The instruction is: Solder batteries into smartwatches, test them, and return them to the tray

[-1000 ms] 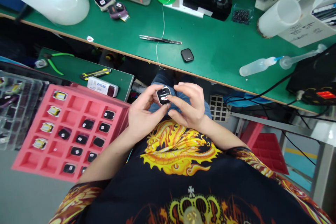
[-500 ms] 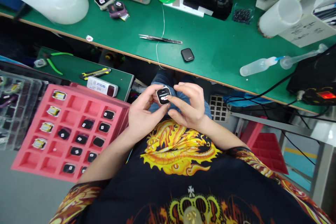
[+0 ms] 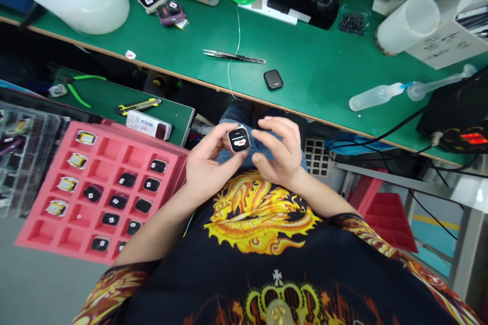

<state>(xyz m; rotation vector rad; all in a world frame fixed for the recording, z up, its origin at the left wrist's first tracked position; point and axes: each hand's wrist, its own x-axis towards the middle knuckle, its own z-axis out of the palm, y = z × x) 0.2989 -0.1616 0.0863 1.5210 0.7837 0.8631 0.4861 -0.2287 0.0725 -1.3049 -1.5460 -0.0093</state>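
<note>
My left hand grips a small square smartwatch without a strap by its edges, above my lap. Its dark screen is lit and faces up, with a row of light marks and a white sticker bearing a red mark. To the right of the watch is my right hand, its fingers apart and curved, holding nothing. A small gap separates its fingertips from the watch. On the green bench ahead lie a black square watch body and metal tweezers.
At the left, a pink foam tray holds several watch bodies. Near it lie a yellow utility knife and green-handled pliers. A plastic dropper bottle rests at the bench's right, beside a black device with cables.
My right hand has drawn back to the right, its index finger leaving the watch screen. The left hand still holds the watch in nearly the same place.
</note>
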